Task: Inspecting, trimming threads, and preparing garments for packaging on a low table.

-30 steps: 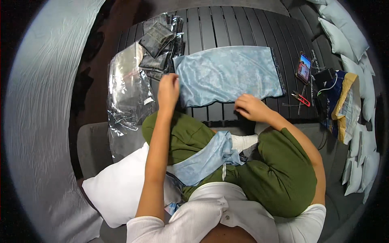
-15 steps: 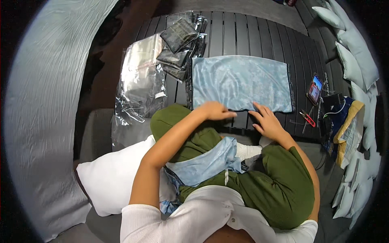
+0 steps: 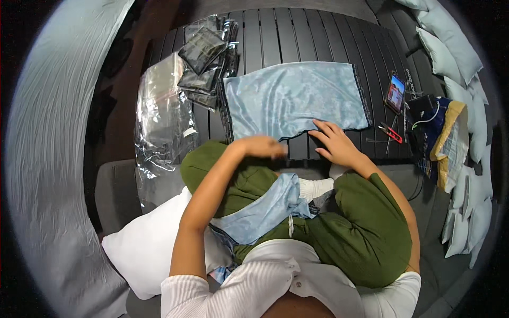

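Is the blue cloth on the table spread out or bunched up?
Spread out: the blue cloth lies broad and mostly flat across the slatted table, with light ripples. Whether it's doubled, I cannot tell.

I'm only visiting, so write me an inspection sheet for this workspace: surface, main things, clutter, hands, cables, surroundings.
Surface: dark slatted table.
Main things: light-blue cloth with dark edging, spread with ripples; a similar lap cloth lies across the legs.
Clutter: clear plastic bags and dark packets left; lit phone and red snips right.
Hands: left hand blurred near the spread cloth's near edge, contact unclear; right hand open, fingertips at that edge.
Cables: white cable at right.
Surroundings: white cushion left; pale pillows right; grey sheet far left.
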### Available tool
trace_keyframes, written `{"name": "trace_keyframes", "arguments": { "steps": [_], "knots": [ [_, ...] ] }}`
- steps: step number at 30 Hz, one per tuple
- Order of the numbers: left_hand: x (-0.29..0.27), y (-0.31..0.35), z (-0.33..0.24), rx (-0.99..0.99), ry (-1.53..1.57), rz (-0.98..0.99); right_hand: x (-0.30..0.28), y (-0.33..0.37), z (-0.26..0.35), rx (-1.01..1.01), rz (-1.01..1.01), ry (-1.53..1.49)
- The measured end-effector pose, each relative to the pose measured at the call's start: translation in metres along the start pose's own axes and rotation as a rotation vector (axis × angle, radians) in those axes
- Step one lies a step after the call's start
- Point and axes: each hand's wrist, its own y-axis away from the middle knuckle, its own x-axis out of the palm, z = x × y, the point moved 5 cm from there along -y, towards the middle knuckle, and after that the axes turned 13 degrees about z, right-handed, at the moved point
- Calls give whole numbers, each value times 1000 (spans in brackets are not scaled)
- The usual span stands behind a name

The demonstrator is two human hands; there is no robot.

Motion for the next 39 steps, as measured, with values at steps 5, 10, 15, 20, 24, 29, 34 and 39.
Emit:
{"name": "trace_keyframes", "arguments": {
  "steps": [5,10,15,20,24,29,34,39],
  "knots": [
    [1,23,-28,266,194,109,0,6,-5,8,-1,-11],
    [-36,43,10,-483,-339,-809,3,2,-5,-9,0,-9],
    [42,2,-28,324,-44,220,2,3,-4,-1,7,-21],
    [-6,12,-10,44,-113,-434,1,1,-3,0,-8,-4],
    [-21,28,4,-309,-311,-723,0,0,-2,-10,-16,-11],
    [45,8,-38,49,-13,326,3,1,-4,8,-10,-15],
    [-12,23,-18,-202,-131,-468,2,5,-6,39,23,-12],
    [3,17,-8,-128,-229,-446,2,-1,-3,17,27,-33]
  ]
}}
